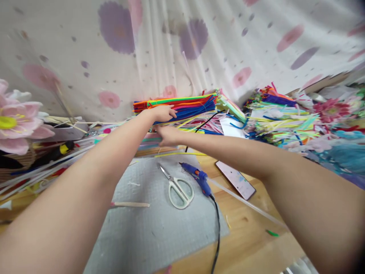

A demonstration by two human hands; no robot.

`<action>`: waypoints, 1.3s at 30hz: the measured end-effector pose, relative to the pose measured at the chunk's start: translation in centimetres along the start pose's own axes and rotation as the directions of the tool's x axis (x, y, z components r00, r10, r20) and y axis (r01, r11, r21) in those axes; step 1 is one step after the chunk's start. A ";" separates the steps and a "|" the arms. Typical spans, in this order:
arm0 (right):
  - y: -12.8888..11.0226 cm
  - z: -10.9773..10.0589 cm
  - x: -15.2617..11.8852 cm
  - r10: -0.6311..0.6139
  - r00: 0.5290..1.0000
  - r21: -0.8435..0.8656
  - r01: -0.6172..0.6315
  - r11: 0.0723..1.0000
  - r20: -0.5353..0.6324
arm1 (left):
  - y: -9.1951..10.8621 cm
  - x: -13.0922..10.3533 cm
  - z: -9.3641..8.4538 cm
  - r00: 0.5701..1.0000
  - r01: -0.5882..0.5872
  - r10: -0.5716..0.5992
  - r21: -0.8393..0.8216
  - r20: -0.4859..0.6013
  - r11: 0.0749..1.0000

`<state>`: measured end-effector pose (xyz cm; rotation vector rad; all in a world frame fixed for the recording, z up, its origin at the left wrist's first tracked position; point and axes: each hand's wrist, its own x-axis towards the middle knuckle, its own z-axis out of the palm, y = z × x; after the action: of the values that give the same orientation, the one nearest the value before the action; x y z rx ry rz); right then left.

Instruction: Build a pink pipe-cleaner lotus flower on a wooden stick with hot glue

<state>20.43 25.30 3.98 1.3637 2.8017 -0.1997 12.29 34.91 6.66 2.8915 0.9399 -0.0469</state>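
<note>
My left hand reaches across to the back of the table and rests against a thick bundle of pipe cleaners, mostly blue, red and orange. Its fingers look stretched out and a little apart. Just below and nearer to me, my right hand is at the front of the pile, by pale pink and teal pipe cleaners. The right fingertips are partly hidden, so their grip is unclear. Scissors with pale handles lie on the grey cutting mat, beside a blue hot glue gun holding a clear glue stick.
A phone with a lit screen lies right of the glue gun, whose black cord runs to the front edge. More pipe cleaners pile up at the right. A pink flower stands at the left, before a patterned curtain.
</note>
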 end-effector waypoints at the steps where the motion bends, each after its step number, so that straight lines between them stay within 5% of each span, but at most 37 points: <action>1: 1.0 -0.8 -0.1 -0.011 0.999 -0.038 0.010 0.999 -0.031 | -0.1 0.2 0.0 1.000 0.024 -0.025 -0.042 -0.010 0.999; 5: 5.8 -3.2 -2.3 0.060 0.995 -0.188 -0.075 0.979 -0.082 | -1.0 0.2 -0.3 0.995 0.094 -0.097 -0.118 -0.018 0.988; 10: 10.8 -3.8 -5.8 0.153 0.974 -0.140 -0.178 0.974 -0.168 | -1.1 -3.0 -0.3 1.000 -0.014 0.014 -0.009 0.027 1.000; 15: 12.8 -3.1 -6.2 0.207 0.958 -0.116 -0.233 0.965 -0.200 | 1.4 -7.2 1.3 0.973 -0.090 0.115 0.133 -0.201 0.987; 19: 14.2 -2.9 -5.0 0.168 0.931 -0.104 -0.211 0.972 -0.324 | 3.2 -7.8 3.4 0.928 -0.134 0.181 0.163 -0.326 0.978; 25: 14.0 -5.0 -4.6 0.228 0.914 -0.153 -0.292 0.944 -0.334 | 2.9 -4.0 4.9 0.931 -0.041 0.120 0.228 -0.344 0.973; 28: 12.6 -5.0 -6.1 0.093 0.918 -0.285 -0.214 0.934 -0.385 | 1.3 -2.1 4.2 0.932 0.012 0.083 0.258 -0.354 0.966; 33: 10.4 -0.3 -8.5 -0.122 0.963 -0.455 -0.001 0.891 -0.241 | -0.4 -1.0 2.1 0.954 0.003 0.067 0.234 -0.291 0.972; 36: 10.4 2.4 -8.2 -0.063 0.967 -0.497 -0.071 0.865 -0.249 | 0.1 -1.1 1.3 0.964 0.028 0.038 0.242 -0.264 0.970; 39: 11.7 2.0 -6.5 -0.017 0.965 -0.553 -0.136 0.822 -0.262 | 2.0 -1.1 1.3 0.968 0.083 -0.018 0.249 -0.251 0.965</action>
<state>33.56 27.09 1.18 1.3813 2.6441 0.8113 12.53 32.51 5.60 3.1669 1.1259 0.2085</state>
